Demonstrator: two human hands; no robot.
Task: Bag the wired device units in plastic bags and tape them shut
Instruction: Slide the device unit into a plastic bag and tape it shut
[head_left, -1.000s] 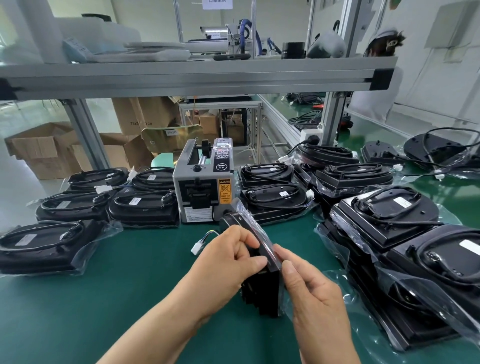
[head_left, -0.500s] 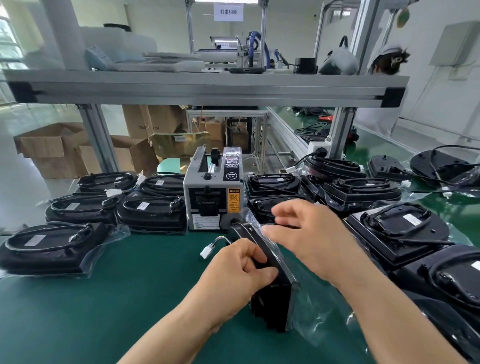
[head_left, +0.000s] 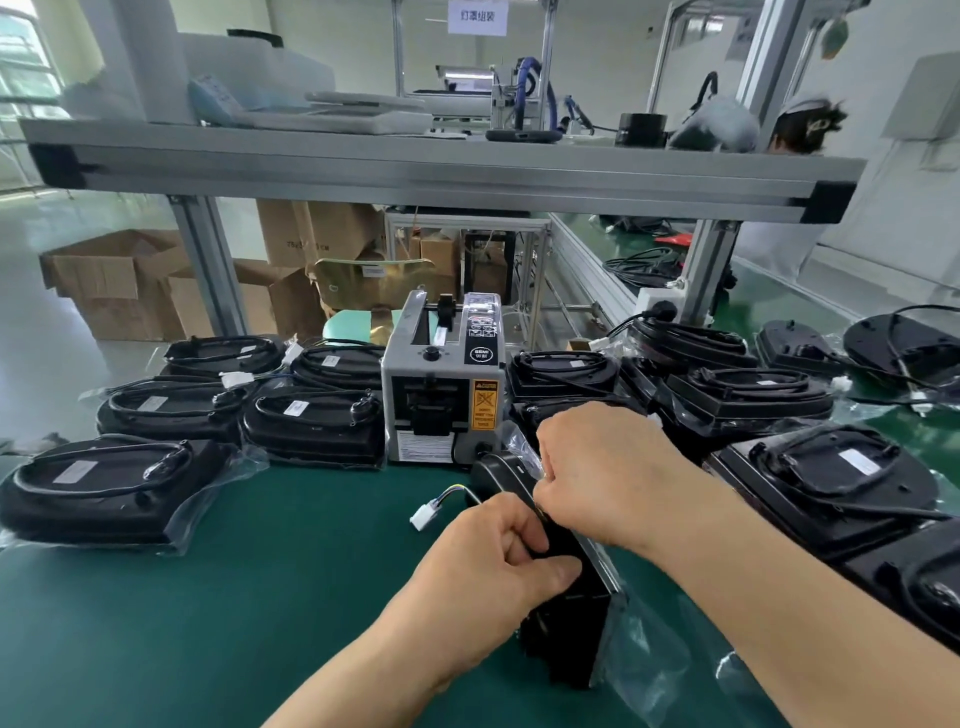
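Left hand grips the upper edge of a black device unit standing on edge on the green worktop, thumb and curled fingers clamped over it. The right hand, just beyond the left one, curls its fingers down onto the clear plastic bag at the unit's top edge, pinching the film. A white connector on a short wire lies just left of both hands. A grey tape dispenser stands beyond them. Bagged units lie flat well to the left; other units crowd close on the right.
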